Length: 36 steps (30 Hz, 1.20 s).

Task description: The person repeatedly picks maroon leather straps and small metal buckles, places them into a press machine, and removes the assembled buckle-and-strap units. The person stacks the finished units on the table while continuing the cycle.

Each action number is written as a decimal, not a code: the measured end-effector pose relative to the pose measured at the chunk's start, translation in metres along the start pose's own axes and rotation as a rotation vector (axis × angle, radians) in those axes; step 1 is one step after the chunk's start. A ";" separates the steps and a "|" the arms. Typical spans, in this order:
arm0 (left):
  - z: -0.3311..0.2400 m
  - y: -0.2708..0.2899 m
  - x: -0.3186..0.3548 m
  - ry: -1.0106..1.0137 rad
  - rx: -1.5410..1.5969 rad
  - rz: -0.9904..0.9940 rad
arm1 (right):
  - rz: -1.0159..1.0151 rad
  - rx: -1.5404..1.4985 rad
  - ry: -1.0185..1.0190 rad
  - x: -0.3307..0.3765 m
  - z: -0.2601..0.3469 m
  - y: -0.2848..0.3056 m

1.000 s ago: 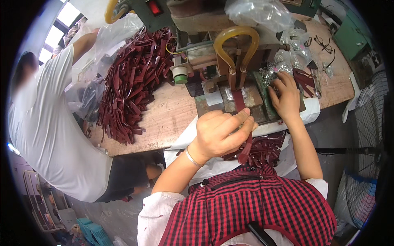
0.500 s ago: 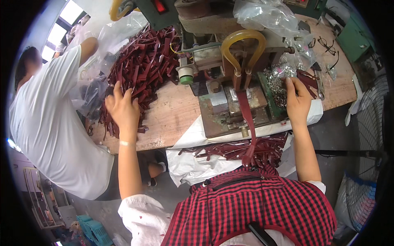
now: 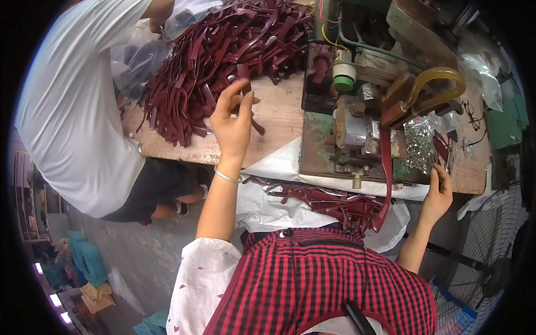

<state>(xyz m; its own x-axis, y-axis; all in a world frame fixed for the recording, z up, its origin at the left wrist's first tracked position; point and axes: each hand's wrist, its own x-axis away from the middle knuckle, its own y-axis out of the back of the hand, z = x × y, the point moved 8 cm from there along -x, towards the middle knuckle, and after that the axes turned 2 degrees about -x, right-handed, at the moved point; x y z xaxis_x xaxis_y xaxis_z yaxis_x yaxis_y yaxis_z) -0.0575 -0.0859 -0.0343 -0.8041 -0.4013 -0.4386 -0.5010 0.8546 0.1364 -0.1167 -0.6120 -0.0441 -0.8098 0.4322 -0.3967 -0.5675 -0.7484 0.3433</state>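
Dark red leather strap [image 3: 247, 96] pinched between thumb and fingers of left hand [image 3: 231, 124], at the near fringe of the big strap pile [image 3: 212, 56]. Grip loosely closed, remaining fingers spread upward. Strap's long axis runs roughly away from the workbench's near edge, free end slanting down toward the wooden workbench [image 3: 279, 117].

Right hand [image 3: 438, 192] at the workbench's near right edge, fingers curled by the heap of small metal rivets [image 3: 417, 146]; whether it holds anything, cannot tell. Another strap [image 3: 385, 178] hangs from the press machine [image 3: 368, 111] over the near edge onto finished straps [image 3: 329, 201] in the lap. Person in white shirt [image 3: 78, 111] sits at the left end.
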 end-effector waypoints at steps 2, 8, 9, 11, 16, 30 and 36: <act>0.006 -0.011 -0.002 0.203 0.347 0.079 | 0.076 -0.096 0.006 -0.001 0.041 -0.018; 0.032 -0.034 -0.001 0.243 0.067 0.242 | 0.249 -0.374 0.110 -0.019 0.136 -0.112; 0.045 -0.031 0.008 0.318 0.171 0.251 | 0.274 -0.495 0.050 -0.012 0.135 -0.128; 0.037 -0.031 0.025 0.381 0.159 0.179 | 0.280 -0.609 -0.009 -0.004 0.137 -0.142; -0.069 -0.041 0.017 0.038 0.211 0.072 | 0.323 -0.764 -0.125 -0.003 0.140 -0.142; -0.204 -0.127 0.096 -1.142 -0.159 0.431 | 0.278 -0.379 -0.103 -0.038 0.100 -0.090; -0.195 -0.130 0.104 -1.114 -0.086 0.427 | -0.069 -0.406 -0.106 -0.052 -0.012 -0.033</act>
<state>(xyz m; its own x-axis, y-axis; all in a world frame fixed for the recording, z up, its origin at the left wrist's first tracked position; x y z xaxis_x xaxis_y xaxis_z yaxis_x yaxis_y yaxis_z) -0.1382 -0.3034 0.0760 -0.2119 0.4522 -0.8664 -0.3152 0.8075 0.4986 -0.0542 -0.6159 -0.0455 -0.7950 0.5213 -0.3101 -0.5331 -0.8444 -0.0528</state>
